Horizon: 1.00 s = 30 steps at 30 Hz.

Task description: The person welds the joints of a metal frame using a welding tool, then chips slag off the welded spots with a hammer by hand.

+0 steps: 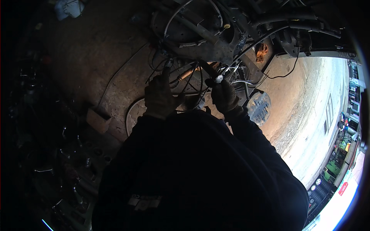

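Observation:
My left hand, in a dark work glove, is raised beneath a dark metal assembly. A narrow dark shape tapers up from its closed fingers to a greyish end; poor light hides what it is. My right hand, also gloved, closes round a dark tube-like piece that slants up to the left. A pale shiny bit shows at the top of this grip. Between the hands, a copper-coloured rod lies among dark looped cables. Thin bright wires spread just above my right hand.
A round slotted metal piece lies right of my right forearm. An orange crumpled thing sits beyond it. Hoses cross the upper right. At left are a brown block, a thin cable and several shadowed metal tools.

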Tool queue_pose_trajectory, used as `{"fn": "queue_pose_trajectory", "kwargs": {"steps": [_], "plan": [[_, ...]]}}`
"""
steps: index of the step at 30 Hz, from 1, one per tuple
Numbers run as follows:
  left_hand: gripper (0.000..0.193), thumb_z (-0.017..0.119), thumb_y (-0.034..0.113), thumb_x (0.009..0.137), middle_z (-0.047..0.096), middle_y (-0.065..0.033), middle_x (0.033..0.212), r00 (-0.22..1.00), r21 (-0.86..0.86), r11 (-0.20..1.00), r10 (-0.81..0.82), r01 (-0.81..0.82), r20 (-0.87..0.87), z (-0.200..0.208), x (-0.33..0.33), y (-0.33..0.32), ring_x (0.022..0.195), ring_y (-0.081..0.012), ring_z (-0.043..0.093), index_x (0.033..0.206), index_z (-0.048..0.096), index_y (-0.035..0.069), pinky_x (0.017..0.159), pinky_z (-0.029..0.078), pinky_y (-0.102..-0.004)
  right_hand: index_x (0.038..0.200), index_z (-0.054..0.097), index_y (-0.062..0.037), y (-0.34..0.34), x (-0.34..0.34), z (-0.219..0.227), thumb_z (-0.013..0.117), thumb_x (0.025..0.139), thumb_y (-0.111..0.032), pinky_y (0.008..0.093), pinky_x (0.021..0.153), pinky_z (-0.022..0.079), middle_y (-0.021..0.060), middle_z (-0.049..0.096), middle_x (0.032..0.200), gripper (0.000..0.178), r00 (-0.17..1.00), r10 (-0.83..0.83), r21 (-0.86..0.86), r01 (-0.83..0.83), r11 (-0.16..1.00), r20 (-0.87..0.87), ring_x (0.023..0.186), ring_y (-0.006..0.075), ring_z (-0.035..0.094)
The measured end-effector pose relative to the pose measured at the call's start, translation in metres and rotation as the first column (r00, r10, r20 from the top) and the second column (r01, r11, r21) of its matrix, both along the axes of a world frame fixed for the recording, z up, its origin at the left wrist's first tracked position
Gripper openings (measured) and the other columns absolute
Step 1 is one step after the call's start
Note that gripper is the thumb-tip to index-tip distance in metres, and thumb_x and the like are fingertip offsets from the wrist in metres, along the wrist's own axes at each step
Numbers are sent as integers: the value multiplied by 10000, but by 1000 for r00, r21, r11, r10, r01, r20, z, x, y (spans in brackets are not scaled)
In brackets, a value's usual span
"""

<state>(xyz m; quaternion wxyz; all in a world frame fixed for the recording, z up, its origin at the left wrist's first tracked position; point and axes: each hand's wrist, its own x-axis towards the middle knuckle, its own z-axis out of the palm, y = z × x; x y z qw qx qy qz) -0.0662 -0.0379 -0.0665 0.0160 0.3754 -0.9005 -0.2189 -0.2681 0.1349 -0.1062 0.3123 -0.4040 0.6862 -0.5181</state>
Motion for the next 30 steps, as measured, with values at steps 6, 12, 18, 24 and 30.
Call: {"fn": "queue_pose_trajectory", "kwargs": {"steps": [6, 12, 18, 24, 30], "plan": [[1075, 877, 427, 746, 576, -214, 1250, 1000, 13, 1000, 6, -6, -10, 4, -1, -2, 1164, -358, 601, 1576, 291, 76, 962, 499, -505, 1282, 660, -24, -9, 1, -10, 518, 1093, -243, 273, 607, 472, 37, 722, 888, 322, 996, -92, 286, 91, 954, -10, 693, 74, 598], [1086, 896, 402, 731, 577, -211, 1240, 999, 6, 1000, 6, -6, -31, 2, -2, -2, 1156, -355, 603, 1572, 295, 72, 961, 499, -505, 1161, 684, -38, -7, 0, -10, 534, 1062, -318, 426, 708, 563, 163, 730, 948, 333, 998, -14, 392, 38, 919, -66, 811, 319, 724], [1087, 891, 421, 734, 585, -203, 1220, 999, -9, 1000, 7, -7, -33, -7, 5, 0, 1149, -348, 608, 1573, 297, 70, 941, 506, -506, 1173, 672, -20, -9, 4, 7, 517, 1068, -333, 450, 745, 570, 177, 738, 1007, 365, 996, -81, 153, 76, 985, 26, 892, 356, 730], [1079, 882, 442, 740, 590, -199, 1213, 1000, -17, 1000, 3, -3, -21, 0, -1, -1, 1140, -343, 614, 1571, 302, 71, 926, 507, -505, 1177, 679, -23, -4, 1, -5, 515, 1071, -336, 420, 703, 563, 166, 729, 939, 369, 994, -112, 41, 112, 993, -10, 805, 308, 729], [1068, 883, 437, 738, 589, -204, 1220, 999, 9, 1000, 7, -7, -44, -4, 1, -2, 1147, -344, 611, 1566, 320, 67, 931, 506, -507, 1194, 665, -5, -14, 3, 7, 543, 1057, -345, 409, 709, 559, 162, 712, 877, 386, 995, -95, 353, 85, 932, 12, 771, 257, 719]]}}
